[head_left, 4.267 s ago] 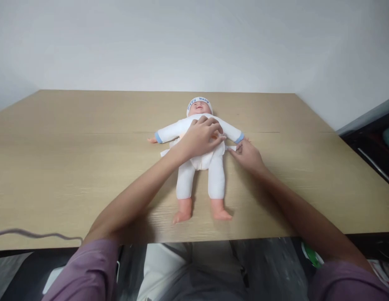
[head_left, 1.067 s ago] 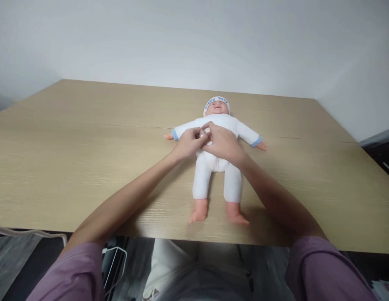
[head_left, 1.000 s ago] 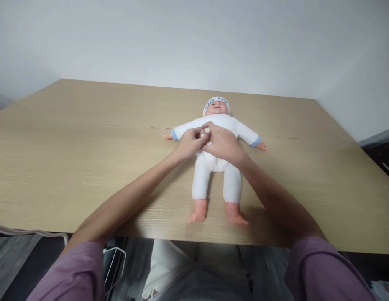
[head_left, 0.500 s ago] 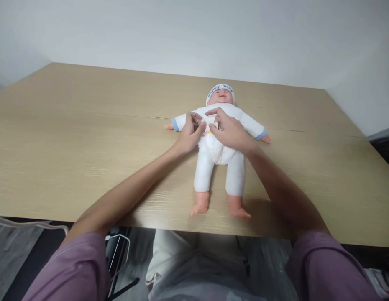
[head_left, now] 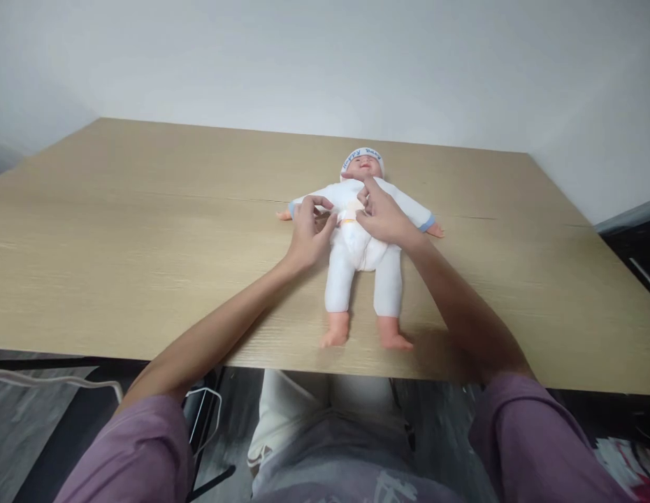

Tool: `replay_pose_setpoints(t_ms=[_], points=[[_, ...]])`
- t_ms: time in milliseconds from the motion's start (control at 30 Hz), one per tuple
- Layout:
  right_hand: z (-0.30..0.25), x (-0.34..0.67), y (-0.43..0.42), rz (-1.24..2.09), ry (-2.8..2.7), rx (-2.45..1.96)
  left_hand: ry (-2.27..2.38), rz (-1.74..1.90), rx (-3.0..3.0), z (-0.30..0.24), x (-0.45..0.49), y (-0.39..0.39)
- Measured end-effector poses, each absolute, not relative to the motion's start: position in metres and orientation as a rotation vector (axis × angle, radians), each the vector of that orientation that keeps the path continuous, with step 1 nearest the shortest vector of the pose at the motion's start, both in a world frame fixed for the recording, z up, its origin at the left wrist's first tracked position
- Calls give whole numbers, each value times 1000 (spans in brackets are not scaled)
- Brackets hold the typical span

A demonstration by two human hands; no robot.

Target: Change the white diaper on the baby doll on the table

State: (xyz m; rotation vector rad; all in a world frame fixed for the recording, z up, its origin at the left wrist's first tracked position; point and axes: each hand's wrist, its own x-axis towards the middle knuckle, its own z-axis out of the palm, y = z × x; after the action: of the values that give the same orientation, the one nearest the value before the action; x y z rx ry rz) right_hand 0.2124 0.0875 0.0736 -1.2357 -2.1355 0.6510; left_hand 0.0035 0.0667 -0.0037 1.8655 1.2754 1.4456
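Note:
A baby doll (head_left: pixel 388 190) lies face up on the table, its feet towards me. It wears a white suit with blue cuffs and a white cap lettered in blue. Around its hips is a white diaper (head_left: pixel 359 250) with an orange-yellow strip at the waist. At the waist's left side is my left hand (head_left: pixel 308 234), fingers curved, a gap between thumb and forefinger. My right hand (head_left: pixel 385 215) is over the belly, forefinger stretched out. Its thumb and bent fingers pinch at the diaper's upper edge, beside a pale flap; the exact grip is partly hidden.
The wooden table (head_left: pixel 147 244) has a seam running across it, and a pale wall (head_left: pixel 314 63) stands behind. A white cable (head_left: pixel 57 379) hangs at the lower left below the table's front edge. Dark items (head_left: pixel 637 251) are beyond the right edge.
My left hand has drawn slightly left, widening the gap between the hands. More of the pale flap and waist strip shows. The whole view has shifted a little.

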Motion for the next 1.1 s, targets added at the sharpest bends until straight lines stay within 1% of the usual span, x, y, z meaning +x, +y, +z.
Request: replay_pose_setpoints(t_ms=[67,133,200,300,367,433,600,733,900,1100], points=[[79,218,86,593,-2163,-1210,1330,1461,2000,8,4,45],[88,221,76,535,-2148,-1212,1293,1398,2136,19,4,23],[97,222,57,516,-2113,-1164,1189,1214,2303,28,2,4],[99,226,16,544,-2147,-1028,1014,836,2549,34,-2,-15],[87,232,-10,561,-2213,-992,951,658,2628,34,-6,-20],[67,243,-27,582,-2291,-1036,967,593,2645,31,-9,-20],[25,270,-27,481,-2322,-1219,1188,585,2623,22,-10,-7],[21,268,-16,420,-2246,-1294,1294,659,2505,14,0,4],[16,253,-21,234,-2272,-1379,1378,805,2423,2,8,7],[10,252,-30,177,-2347,-1427,1274,845,2409,1,9,9]])
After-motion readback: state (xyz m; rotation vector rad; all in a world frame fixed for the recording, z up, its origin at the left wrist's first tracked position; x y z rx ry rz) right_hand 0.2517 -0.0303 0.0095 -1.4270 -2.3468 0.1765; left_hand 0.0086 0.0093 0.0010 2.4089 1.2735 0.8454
